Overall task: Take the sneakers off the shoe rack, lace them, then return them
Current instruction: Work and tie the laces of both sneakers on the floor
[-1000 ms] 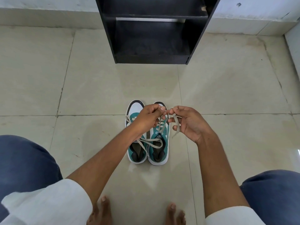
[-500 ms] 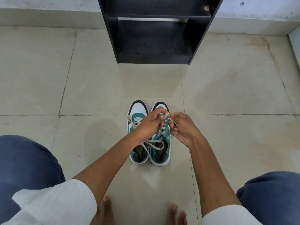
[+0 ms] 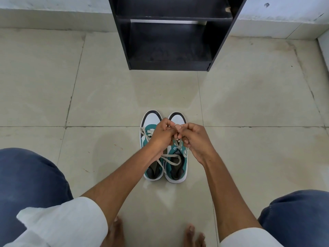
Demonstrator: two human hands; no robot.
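Observation:
Two teal and white sneakers stand side by side on the tiled floor, toes pointing away from me: the left sneaker [image 3: 151,120] and the right sneaker [image 3: 177,172]. Beige laces [image 3: 169,158] lie loose across both. My left hand [image 3: 162,135] and my right hand [image 3: 195,139] meet fingertip to fingertip over the right sneaker's front, each pinching a strand of its lace. The hands hide the eyelets under them. The black shoe rack [image 3: 170,32] stands beyond the sneakers with bare shelves.
Beige floor tiles [image 3: 89,97] stretch on all sides. A white wall skirting [image 3: 53,16] runs behind the rack, and a wall edge [image 3: 324,47] shows at the far right. My bare feet [image 3: 115,232] and blue-trousered knees [image 3: 26,184] frame the near edge.
My right hand has moved left and closed up against my left hand over the right sneaker. The lace strands between them have shortened and drawn tighter.

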